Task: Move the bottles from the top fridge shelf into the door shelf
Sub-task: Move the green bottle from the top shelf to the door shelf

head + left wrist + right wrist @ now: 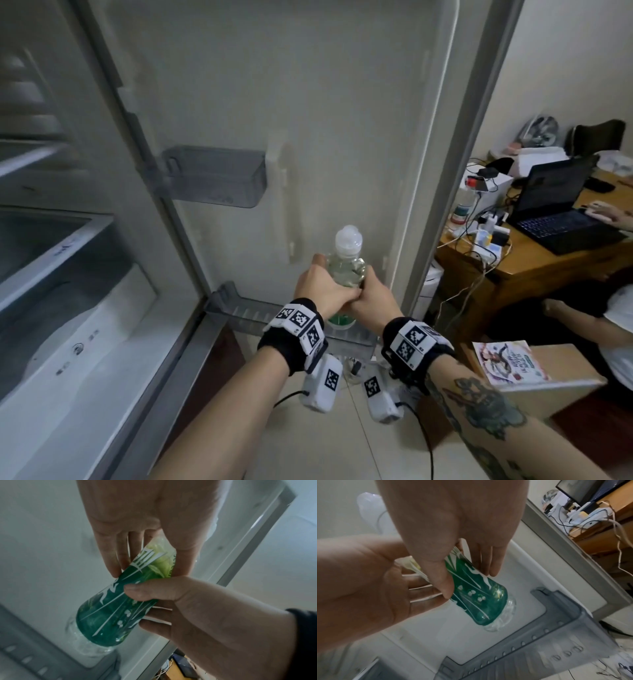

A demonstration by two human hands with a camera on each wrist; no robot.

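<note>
Clear plastic bottle (346, 263) (glossy label).

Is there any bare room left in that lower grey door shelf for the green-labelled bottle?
Yes. The lower grey plastic door shelf shows bare floor from its front rail back to the white door liner. The only crowding is around the green-labelled clear bottle, gripped by the left hand and the right hand.

The bottle's (346, 270) middle is hidden by both hands, and the second person (616, 322) is cut off by the frame edge.
</note>
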